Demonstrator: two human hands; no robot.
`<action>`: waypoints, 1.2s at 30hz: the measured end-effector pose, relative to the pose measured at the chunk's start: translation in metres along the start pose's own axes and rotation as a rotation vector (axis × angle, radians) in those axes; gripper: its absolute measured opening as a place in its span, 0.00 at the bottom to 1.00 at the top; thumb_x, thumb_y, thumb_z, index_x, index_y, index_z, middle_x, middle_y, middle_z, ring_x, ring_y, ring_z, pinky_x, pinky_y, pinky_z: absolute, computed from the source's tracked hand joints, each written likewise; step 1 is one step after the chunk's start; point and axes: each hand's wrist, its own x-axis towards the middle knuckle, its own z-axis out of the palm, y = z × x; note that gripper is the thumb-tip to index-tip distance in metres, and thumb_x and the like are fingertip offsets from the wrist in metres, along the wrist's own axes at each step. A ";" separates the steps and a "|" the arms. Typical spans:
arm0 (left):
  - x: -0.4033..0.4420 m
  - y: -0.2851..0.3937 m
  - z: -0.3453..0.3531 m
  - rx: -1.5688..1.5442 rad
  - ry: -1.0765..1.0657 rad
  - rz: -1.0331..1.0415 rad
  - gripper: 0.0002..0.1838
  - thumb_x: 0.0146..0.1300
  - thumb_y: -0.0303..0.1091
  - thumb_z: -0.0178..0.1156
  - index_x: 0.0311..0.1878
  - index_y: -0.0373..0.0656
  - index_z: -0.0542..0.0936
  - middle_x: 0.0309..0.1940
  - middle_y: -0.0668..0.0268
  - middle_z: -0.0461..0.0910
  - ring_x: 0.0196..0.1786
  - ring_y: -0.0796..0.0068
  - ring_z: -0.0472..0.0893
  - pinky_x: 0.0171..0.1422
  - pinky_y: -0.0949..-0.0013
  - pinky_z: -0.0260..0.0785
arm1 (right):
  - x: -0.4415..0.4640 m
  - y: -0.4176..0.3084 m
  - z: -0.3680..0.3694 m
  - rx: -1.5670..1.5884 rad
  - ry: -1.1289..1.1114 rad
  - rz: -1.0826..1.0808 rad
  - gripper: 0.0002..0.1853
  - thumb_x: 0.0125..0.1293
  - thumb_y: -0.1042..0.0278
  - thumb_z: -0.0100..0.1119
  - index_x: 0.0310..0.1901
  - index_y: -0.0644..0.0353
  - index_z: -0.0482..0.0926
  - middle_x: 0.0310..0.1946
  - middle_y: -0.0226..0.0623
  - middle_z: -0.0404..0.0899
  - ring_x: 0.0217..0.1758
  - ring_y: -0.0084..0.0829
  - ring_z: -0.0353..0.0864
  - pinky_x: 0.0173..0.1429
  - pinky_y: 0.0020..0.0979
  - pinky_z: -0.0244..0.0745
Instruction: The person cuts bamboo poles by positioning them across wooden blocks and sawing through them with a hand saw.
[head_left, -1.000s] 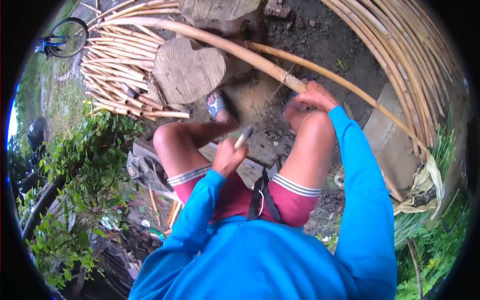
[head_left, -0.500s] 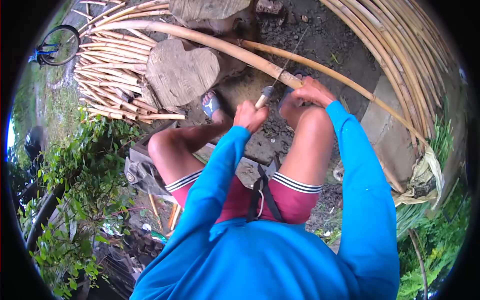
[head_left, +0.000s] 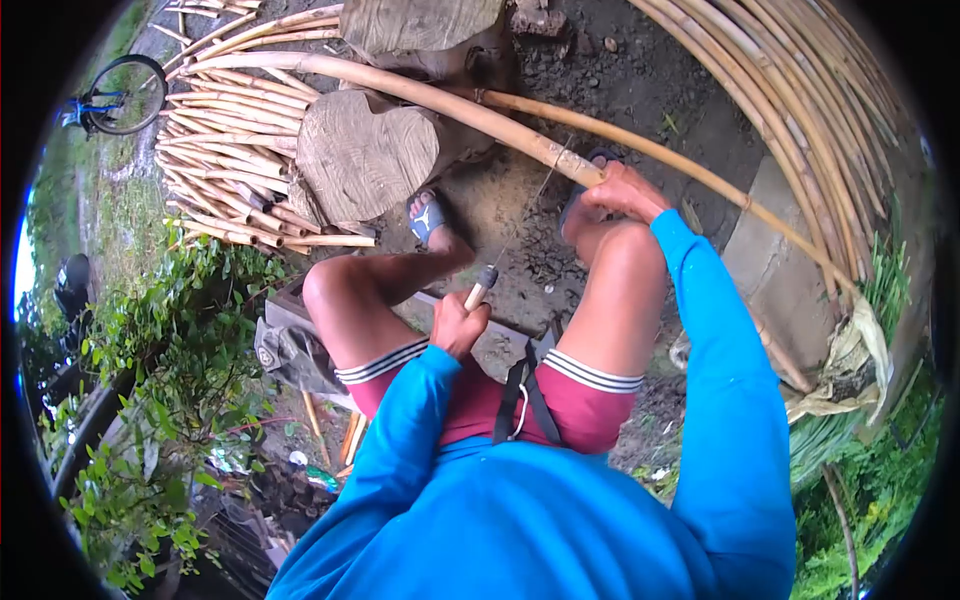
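Note:
In the head view my left hand (head_left: 460, 325) is closed round the pale handle of a saw (head_left: 482, 285) in front of my left thigh. Its thin blade, seen nearly edge-on, runs up and away and crosses a bamboo pole (head_left: 450, 103) near the near end; teeth are too fine to make out. My right hand (head_left: 627, 190) is wrapped round that end of the pole, just above my right knee. The pole rests across a tree stump (head_left: 365, 155) toward the left. Behind my right hand passes a second, thinner bamboo pole (head_left: 640, 145).
Cut bamboo lengths (head_left: 225, 150) are piled left of the stump, with another stump (head_left: 420, 25) behind. Long bamboo poles (head_left: 790, 100) curve along the right, near a concrete slab (head_left: 765, 240). A leafy bush (head_left: 170, 370) and a bicycle wheel (head_left: 125, 95) are at left.
My left hand has drawn the saw back toward my body and down to the left, its blade still across the pole. My right hand keeps its grip, nearly in place.

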 end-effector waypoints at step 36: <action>0.081 0.065 0.016 0.074 -0.028 -0.003 0.22 0.55 0.45 0.59 0.34 0.29 0.81 0.31 0.32 0.78 0.39 0.37 0.83 0.46 0.47 0.74 | 0.005 -0.007 -0.003 -0.001 -0.014 0.069 0.24 0.43 0.53 0.68 0.32 0.72 0.84 0.33 0.55 0.85 0.40 0.47 0.86 0.44 0.39 0.80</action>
